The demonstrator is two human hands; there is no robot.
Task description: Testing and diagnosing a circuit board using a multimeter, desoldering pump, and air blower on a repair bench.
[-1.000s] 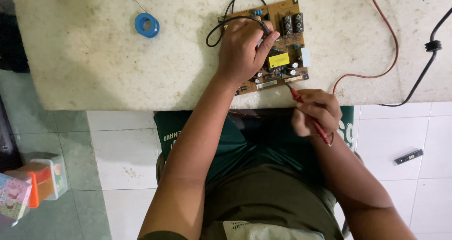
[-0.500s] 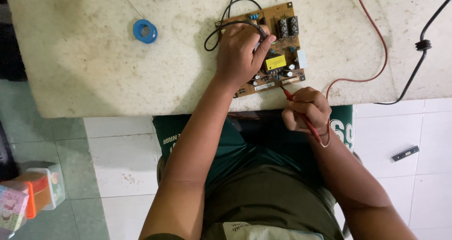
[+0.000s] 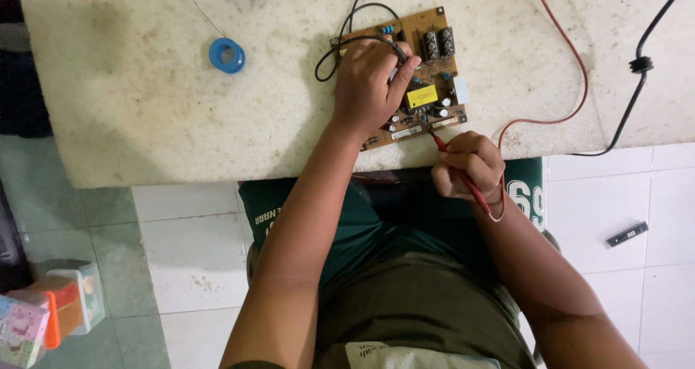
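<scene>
Two probes on the brown circuit board (image 3: 427, 79), seen from my remote seat.

On the pale stone table (image 3: 145, 108) I see a blue solder spool (image 3: 226, 55) well left of the board, a red lead (image 3: 572, 87) looping right of it and a black cable (image 3: 637, 65) beyond that; a small dark stick (image 3: 627, 234) lies on the white floor tiles, colourful boxes (image 3: 43, 311) at near left. My left hand (image 3: 373, 87) lies over the board's left half, hiding it, fingers pinched on a black probe (image 3: 398, 51). My right hand (image 3: 469, 166), at the table's near edge, grips the red probe (image 3: 452, 163), tip touching the board's near edge.
</scene>
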